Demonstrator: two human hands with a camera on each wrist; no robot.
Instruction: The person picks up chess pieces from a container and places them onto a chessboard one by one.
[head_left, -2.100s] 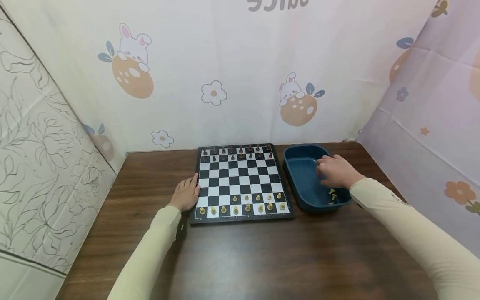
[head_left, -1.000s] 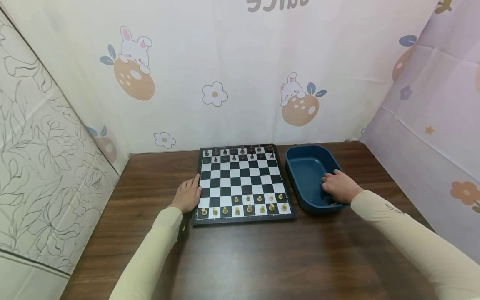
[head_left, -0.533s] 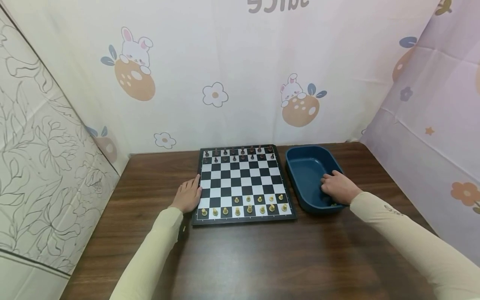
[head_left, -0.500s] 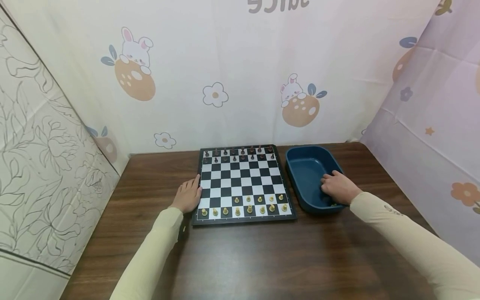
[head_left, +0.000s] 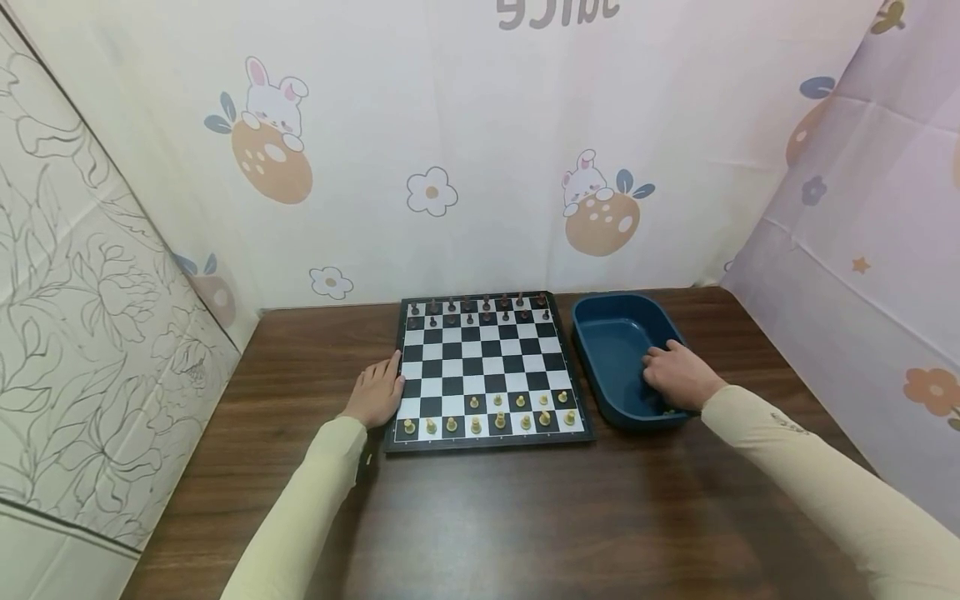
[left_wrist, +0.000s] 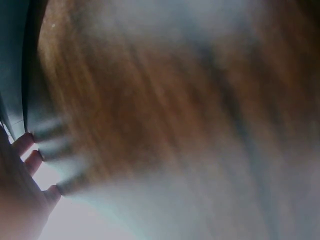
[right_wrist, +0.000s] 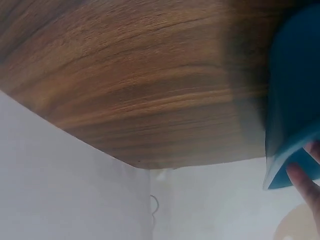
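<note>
My left hand (head_left: 374, 392) rests with straight fingers on the wooden table, against the left edge of a black-framed chessboard (head_left: 461, 367). In the left wrist view, the fingers of that left hand (left_wrist: 25, 200) appear at the lower left. Pale yellow chess pieces (head_left: 500, 419) stand along the near side, a full back row with several pawns before it. Dark chess pieces (head_left: 486, 304) fill the two far rows. My right hand (head_left: 681, 375) reaches into a blue tub (head_left: 611, 354) right of the board. Its fingertips, and whatever they touch, are hidden. Yellow bits (head_left: 669, 411) show below the palm.
The brown wooden table (head_left: 480, 517) meets a wall covered with a printed curtain (head_left: 495, 108) behind the board. A patterned panel (head_left: 90, 333) borders the left side. A small pale thing (head_left: 368, 459) lies by my left sleeve.
My right hand has lowered deeper into the tub, covering most of the yellow pieces there; over the last second it barely moves. My left hand keeps its place at the board's edge.
</note>
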